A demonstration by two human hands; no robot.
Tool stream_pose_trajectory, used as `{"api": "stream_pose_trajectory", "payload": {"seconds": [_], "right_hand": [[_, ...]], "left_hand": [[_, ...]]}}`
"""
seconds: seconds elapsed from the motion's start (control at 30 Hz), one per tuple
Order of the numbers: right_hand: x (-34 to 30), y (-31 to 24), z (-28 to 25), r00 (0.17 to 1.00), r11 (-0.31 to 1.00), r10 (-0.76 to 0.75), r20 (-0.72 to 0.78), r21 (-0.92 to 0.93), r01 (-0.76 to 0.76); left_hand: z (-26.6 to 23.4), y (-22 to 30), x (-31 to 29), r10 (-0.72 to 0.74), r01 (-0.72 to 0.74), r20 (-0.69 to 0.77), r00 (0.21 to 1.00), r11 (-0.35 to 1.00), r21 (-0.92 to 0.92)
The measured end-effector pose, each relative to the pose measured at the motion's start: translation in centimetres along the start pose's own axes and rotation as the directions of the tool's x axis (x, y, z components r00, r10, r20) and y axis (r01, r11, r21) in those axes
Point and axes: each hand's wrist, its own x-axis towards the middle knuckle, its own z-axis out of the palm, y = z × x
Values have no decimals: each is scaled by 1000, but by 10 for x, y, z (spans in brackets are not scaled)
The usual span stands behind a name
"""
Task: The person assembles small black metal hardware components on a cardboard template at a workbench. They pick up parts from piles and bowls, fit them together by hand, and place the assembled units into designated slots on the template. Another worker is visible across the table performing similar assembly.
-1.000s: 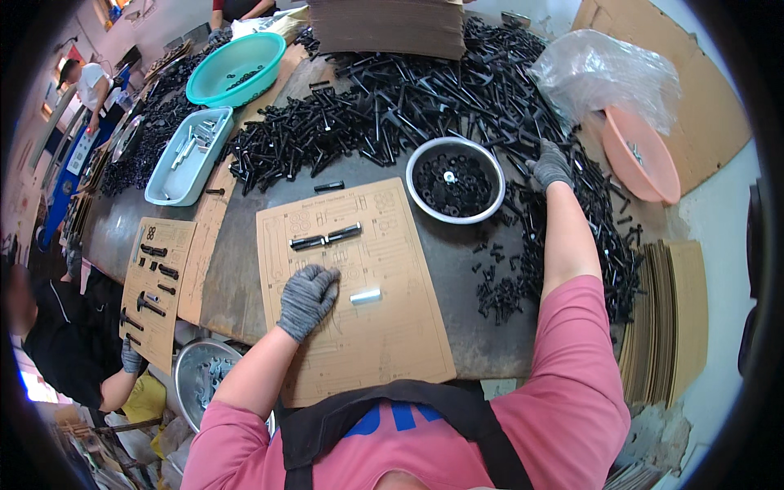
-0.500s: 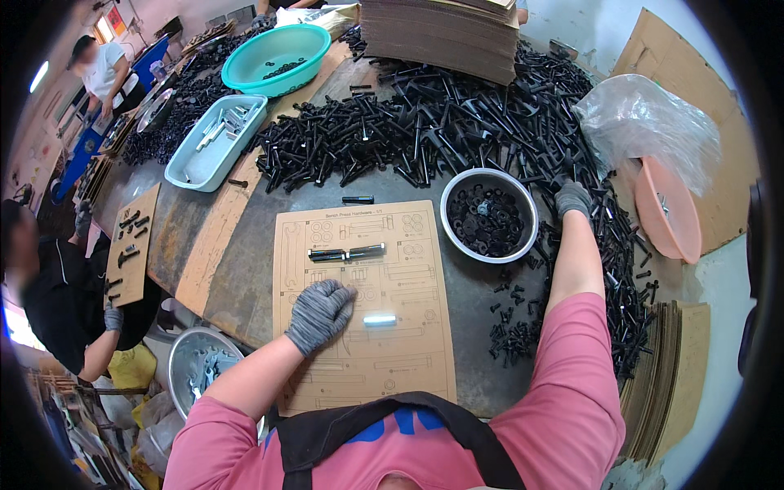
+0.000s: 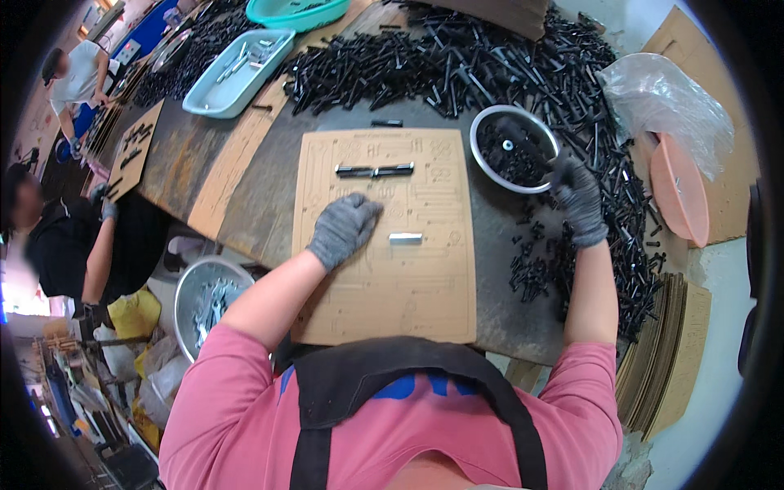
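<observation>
My left hand (image 3: 345,230), in a grey knit glove, rests on a printed cardboard sheet (image 3: 384,306) with its fingers curled; anything inside them is hidden. Two black bolts (image 3: 353,171) lie end to end just beyond it, and a short silver sleeve (image 3: 406,238) is to its right. At the right rim of a metal bowl (image 3: 476,153) of small black parts, my gloved right hand (image 3: 578,200) is closed. A long dark piece, blurred but looking like a black bolt (image 3: 527,140), reaches from its fingertips over the bowl.
Black bolts (image 3: 441,65) are heaped along the back and right. A blue tray (image 3: 214,104), a green basin (image 3: 322,20) and a pink basin (image 3: 682,196) stand around. A bowl of wrenches (image 3: 186,304) is below left. Other people work at the left.
My right hand has come from the bolt heap to the bowl's right rim, with a dark long piece now at its fingers. The view has shifted; my left hand stays curled on the cardboard.
</observation>
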Motion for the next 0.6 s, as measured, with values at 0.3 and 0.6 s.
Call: {"api": "stream_pose_trajectory", "payload": {"seconds": [0.3, 0.6], "right_hand": [[-67, -104, 120, 797, 904, -266, 542, -146, 401], [-83, -62, 94, 994, 999, 50, -97, 0, -50]], "left_hand": [[-19, 28, -22, -304, 303, 89, 949, 790, -533], [-24, 47, -22, -64, 61, 270, 961, 998, 19]]}}
